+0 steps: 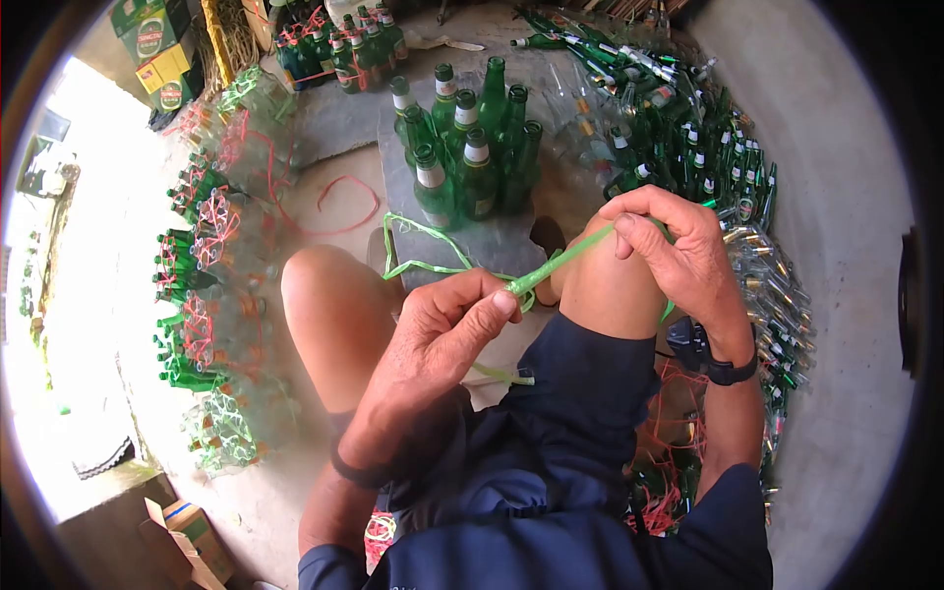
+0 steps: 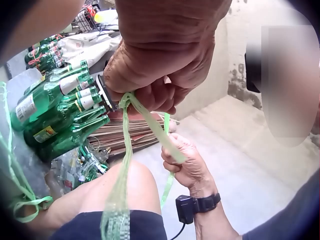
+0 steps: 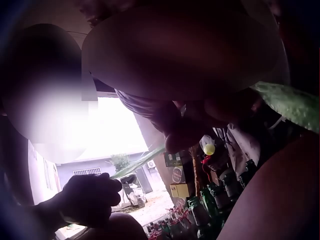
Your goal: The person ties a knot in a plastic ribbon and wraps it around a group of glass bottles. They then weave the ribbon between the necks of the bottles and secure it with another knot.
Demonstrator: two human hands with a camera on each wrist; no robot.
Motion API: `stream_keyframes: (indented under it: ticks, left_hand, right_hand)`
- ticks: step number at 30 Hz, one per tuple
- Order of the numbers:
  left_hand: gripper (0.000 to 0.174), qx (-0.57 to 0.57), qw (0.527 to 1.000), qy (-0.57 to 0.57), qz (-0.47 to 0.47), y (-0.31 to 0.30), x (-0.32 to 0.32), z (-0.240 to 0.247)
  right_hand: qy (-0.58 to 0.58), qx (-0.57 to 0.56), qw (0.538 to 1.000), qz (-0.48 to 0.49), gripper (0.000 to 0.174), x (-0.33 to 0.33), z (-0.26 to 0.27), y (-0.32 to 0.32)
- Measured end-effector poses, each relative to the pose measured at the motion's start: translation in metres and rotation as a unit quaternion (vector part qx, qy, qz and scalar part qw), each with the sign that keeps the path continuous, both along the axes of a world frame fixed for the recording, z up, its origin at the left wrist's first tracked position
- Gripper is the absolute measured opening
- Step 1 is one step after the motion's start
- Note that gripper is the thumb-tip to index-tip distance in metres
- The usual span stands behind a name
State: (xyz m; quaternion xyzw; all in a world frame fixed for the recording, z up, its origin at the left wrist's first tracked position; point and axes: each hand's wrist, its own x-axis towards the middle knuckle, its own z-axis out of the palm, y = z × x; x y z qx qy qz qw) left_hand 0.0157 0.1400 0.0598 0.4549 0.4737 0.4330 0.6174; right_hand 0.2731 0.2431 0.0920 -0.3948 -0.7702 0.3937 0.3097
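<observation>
A green plastic strap (image 1: pixel 562 258) is stretched between both hands above the knees. My left hand (image 1: pixel 438 329) pinches one part of it between thumb and curled fingers. The right hand (image 1: pixel 683 251) grips the other part, thumb against the forefinger. In the left wrist view, the strap (image 2: pixel 159 134) has a small knot (image 2: pixel 128 99) right at the left fingertips, and a tail hangs down from it. A loose loop of green strap (image 1: pixel 428 264) trails forward between the knees. Beyond the hands, a cluster of green glass bottles (image 1: pixel 478 172) stands upright on a grey slab (image 1: pixel 393 162).
Tied bottle bundles (image 1: pixel 202 265) line the left side, and others (image 1: pixel 369 54) stand at the back. Many loose bottles (image 1: pixel 703 162) lie along the right wall. Red strap (image 1: pixel 346 204) lies on the floor. A cardboard box (image 1: pixel 192 541) sits at lower left.
</observation>
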Motion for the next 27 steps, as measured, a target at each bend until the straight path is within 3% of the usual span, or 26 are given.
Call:
stream_keyframes:
  ticks: [5, 15, 18, 27]
  left_hand:
    - [0.03, 0.008, 0.999, -0.025, 0.023, 0.007, -0.01, -0.016]
    - [0.029, -0.059, 0.996, -0.063, 0.036, 0.019, -0.025, -0.018]
    - [0.025, -0.119, 0.974, -0.193, 0.024, 0.022, -0.022, -0.027]
    - [0.026, -0.167, 0.949, -0.267, 0.011, 0.022, -0.021, -0.039]
  right_hand:
    - [-0.07, 0.02, 0.997, -0.004, 0.013, 0.008, -0.008, 0.007]
    - [-0.055, 0.009, 0.998, -0.01, 0.014, 0.031, -0.023, 0.0]
    - [-0.083, 0.002, 0.995, -0.051, 0.018, 0.035, -0.024, 0.0]
    - [-0.052, 0.0, 0.995, -0.088, 0.02, 0.052, -0.042, 0.0]
